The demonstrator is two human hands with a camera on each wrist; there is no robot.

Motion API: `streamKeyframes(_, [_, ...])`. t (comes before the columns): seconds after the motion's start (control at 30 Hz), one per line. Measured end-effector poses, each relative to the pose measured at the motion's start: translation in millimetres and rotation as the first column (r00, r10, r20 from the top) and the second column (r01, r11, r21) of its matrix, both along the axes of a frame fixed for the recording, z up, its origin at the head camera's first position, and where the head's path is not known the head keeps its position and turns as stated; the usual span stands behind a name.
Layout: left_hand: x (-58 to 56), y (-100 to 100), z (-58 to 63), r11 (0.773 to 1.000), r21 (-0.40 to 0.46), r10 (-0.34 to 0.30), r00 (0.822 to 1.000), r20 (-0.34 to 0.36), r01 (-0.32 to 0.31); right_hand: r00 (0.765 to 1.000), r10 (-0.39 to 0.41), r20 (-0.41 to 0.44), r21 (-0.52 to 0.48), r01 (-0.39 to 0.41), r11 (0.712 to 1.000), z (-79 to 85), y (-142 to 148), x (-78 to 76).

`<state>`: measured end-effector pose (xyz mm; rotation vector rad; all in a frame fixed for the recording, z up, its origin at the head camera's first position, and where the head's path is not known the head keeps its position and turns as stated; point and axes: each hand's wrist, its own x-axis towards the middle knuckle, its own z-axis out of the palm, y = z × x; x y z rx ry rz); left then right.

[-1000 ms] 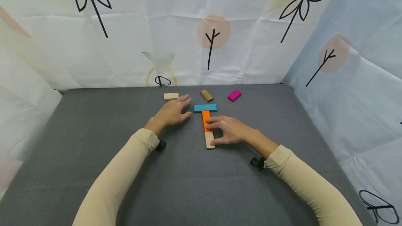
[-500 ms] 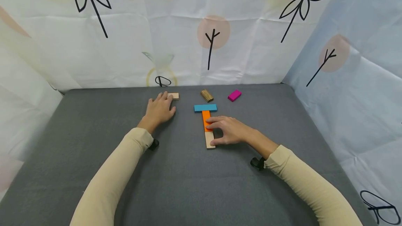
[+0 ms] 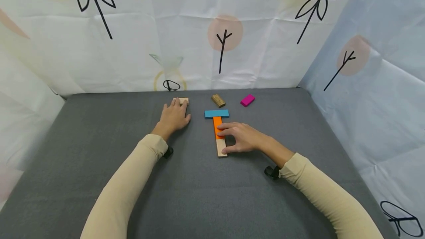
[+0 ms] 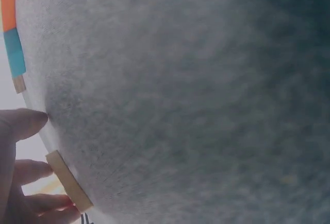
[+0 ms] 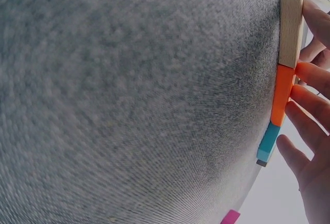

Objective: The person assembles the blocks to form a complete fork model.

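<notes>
At the back left of the table, my left hand (image 3: 172, 119) reaches over a pale wooden block (image 4: 69, 182). Its fingertips touch the block, while the thumb (image 4: 31, 123) stands off to the side. My right hand (image 3: 244, 137) rests on a row of blocks in the middle. Two of its fingers lie on an orange block (image 3: 217, 123), and its thumb touches a second pale wooden block (image 3: 220, 150) at the near end. A blue block (image 3: 217, 114) lies crosswise at the orange block's far end, forming a T shape.
Behind the T lie a brown, grained block (image 3: 218, 100) and a magenta block (image 3: 247, 100), set apart from each other. The grey cloth-covered table (image 3: 212, 202) ends at a patterned fabric backdrop (image 3: 265, 58) just behind the blocks.
My left hand has moved left from beside the blue block to the pale block at the back, then slightly right over it. My right hand stays in place.
</notes>
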<state>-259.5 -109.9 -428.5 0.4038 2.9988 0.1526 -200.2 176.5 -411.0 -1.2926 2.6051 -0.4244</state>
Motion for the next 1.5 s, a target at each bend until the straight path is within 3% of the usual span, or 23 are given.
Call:
streamKeyframes(0.33, [-5.5,-5.2,-1.5,0.988,0.138,-0.072,0.997,0.032,0.067,1.0,-0.011,-0.003,0.005,0.011,1.0,1.4,2.1,1.0])
streamKeyframes(0.63, [-4.9,-3.0,0.7,0.976,0.176,-0.143,0.988,0.063,0.13,1.0,-0.015,-0.002,0.008,0.015,1.0,0.7,2.1,0.3])
streamKeyframes(0.73, [-2.5,-2.5,1.3,0.977,0.165,-0.147,0.986,0.076,0.133,1.0,-0.016,0.001,0.009,0.016,1.0,0.7,1.4,0.3])
streamKeyframes(0.87, [2.7,0.1,3.6,0.987,0.076,-0.146,0.986,0.076,0.141,1.0,-0.019,0.009,0.011,0.019,1.0,0.6,0.9,0.0])
streamKeyframes(1.03, [8.8,5.2,3.2,0.991,-0.012,-0.135,0.991,0.01,0.136,1.0,-0.019,0.007,0.013,0.019,1.0,-0.8,0.5,0.0])
streamKeyframes(1.27, [13.9,6.1,0.7,0.992,-0.016,-0.125,0.988,-0.085,0.124,1.0,-0.012,0.024,-0.002,0.012,1.0,-0.8,-1.1,0.0])
streamKeyframes(1.5, [9.7,6.2,-0.8,0.984,0.04,-0.175,0.984,-0.033,0.176,0.999,-0.017,0.041,-0.009,0.017,1.0,0.2,-0.7,0.2])
